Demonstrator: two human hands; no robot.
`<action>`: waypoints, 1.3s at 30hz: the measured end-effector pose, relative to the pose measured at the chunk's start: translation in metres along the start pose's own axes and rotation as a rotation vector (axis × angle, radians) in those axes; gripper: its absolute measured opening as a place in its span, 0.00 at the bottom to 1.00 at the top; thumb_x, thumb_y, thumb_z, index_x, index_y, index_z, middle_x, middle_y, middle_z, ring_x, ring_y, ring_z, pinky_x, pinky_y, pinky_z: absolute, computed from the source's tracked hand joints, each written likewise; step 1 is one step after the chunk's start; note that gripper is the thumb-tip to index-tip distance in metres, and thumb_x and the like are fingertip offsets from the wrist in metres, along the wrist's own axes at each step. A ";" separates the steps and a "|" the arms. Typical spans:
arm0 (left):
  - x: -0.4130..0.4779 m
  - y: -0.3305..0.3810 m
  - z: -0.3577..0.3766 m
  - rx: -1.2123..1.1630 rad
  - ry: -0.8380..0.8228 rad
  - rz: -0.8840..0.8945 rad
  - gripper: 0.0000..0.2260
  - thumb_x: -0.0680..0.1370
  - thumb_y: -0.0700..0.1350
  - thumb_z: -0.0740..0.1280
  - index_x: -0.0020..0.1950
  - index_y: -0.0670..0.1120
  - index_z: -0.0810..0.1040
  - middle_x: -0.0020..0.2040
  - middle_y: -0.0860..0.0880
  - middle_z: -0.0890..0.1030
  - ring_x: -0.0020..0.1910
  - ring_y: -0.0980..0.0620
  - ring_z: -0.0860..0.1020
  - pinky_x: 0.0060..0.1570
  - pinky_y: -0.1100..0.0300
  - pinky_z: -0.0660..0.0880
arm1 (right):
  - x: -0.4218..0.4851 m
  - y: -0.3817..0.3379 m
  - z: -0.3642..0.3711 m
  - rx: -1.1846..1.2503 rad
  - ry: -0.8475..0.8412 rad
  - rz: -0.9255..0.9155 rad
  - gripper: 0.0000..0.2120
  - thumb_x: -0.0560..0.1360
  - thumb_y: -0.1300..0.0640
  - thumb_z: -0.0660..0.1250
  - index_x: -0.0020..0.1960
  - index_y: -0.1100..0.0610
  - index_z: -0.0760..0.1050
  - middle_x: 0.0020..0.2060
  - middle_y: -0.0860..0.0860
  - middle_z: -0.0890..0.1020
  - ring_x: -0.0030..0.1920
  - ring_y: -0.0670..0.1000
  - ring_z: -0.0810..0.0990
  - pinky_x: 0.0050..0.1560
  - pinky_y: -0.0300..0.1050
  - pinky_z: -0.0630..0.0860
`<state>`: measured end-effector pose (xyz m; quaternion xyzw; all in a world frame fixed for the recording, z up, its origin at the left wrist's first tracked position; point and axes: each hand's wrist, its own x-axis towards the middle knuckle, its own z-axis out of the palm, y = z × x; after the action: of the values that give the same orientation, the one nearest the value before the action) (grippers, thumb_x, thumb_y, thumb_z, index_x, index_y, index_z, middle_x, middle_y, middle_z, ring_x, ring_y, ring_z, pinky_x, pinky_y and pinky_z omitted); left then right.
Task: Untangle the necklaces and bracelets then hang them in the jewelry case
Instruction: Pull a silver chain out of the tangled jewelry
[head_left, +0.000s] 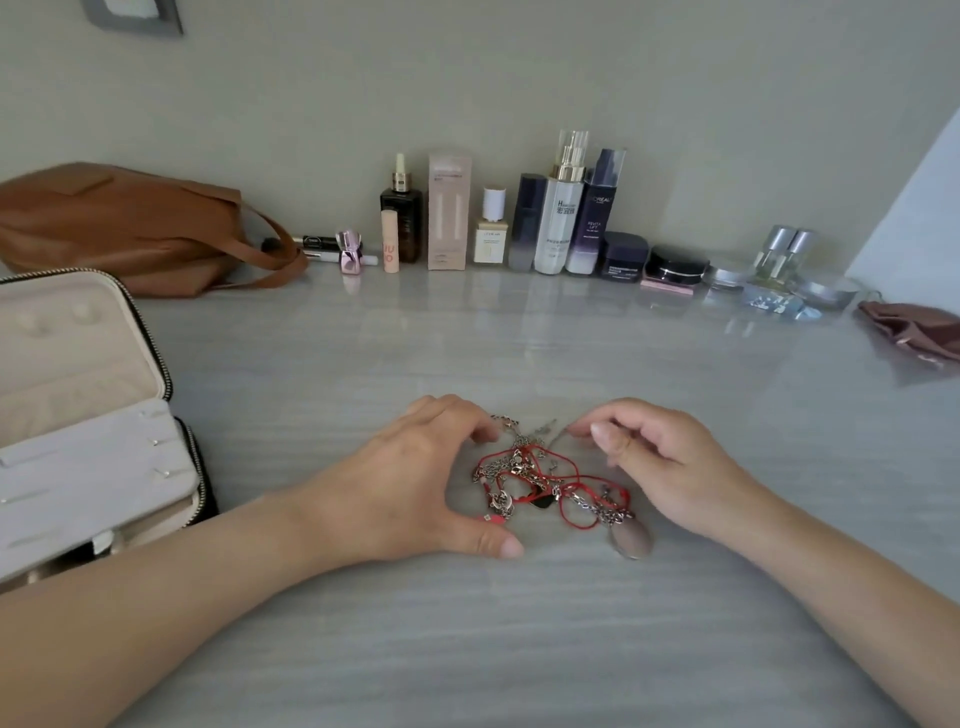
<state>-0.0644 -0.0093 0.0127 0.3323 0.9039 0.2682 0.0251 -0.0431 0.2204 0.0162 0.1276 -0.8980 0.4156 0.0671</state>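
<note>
Jewelry case (78, 467) open at left edge of table (519, 353), pale lining and grey insert panel showing. Tangle (545, 483) of red cords and silver chains flat on table, well right of case. Left hand (410, 483) between case and tangle: wide span, thumb stretched along tangle's near side, fingertips curved over a silver chain at its far side. Right hand (670, 467) beyond tangle, away from case: narrow pinch, thumb against forefinger on thin silver strand of tangle. Oval pendant (631, 538) at tangle's near corner, farthest from case. Brown bag (119, 223) just behind case. Row of cosmetic bottles (556, 218) along wall, behind and right of case. Mauve pouch (914, 327) far right of case.
</note>
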 end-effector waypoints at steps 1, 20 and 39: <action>0.000 -0.001 0.000 -0.006 0.009 0.000 0.28 0.56 0.67 0.73 0.49 0.61 0.65 0.49 0.64 0.68 0.53 0.66 0.66 0.50 0.79 0.61 | -0.003 -0.002 0.000 0.045 0.040 0.004 0.07 0.75 0.50 0.61 0.43 0.48 0.77 0.32 0.47 0.80 0.35 0.46 0.77 0.39 0.35 0.73; -0.004 -0.006 0.006 0.033 0.174 0.119 0.12 0.65 0.65 0.64 0.45 0.63 0.70 0.50 0.62 0.72 0.55 0.62 0.70 0.57 0.70 0.65 | -0.018 -0.026 -0.021 -0.603 -0.142 -0.102 0.05 0.67 0.51 0.64 0.32 0.47 0.74 0.26 0.42 0.76 0.30 0.41 0.73 0.37 0.40 0.72; 0.016 0.030 -0.031 -0.906 0.285 -0.176 0.09 0.73 0.46 0.65 0.42 0.41 0.80 0.26 0.54 0.78 0.25 0.56 0.72 0.33 0.63 0.69 | 0.021 -0.047 -0.030 0.863 0.202 0.166 0.12 0.76 0.60 0.59 0.35 0.54 0.73 0.30 0.51 0.83 0.23 0.45 0.73 0.25 0.35 0.70</action>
<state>-0.0662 0.0046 0.0563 0.1701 0.7153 0.6746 0.0658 -0.0492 0.2102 0.0747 0.0303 -0.6386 0.7665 0.0613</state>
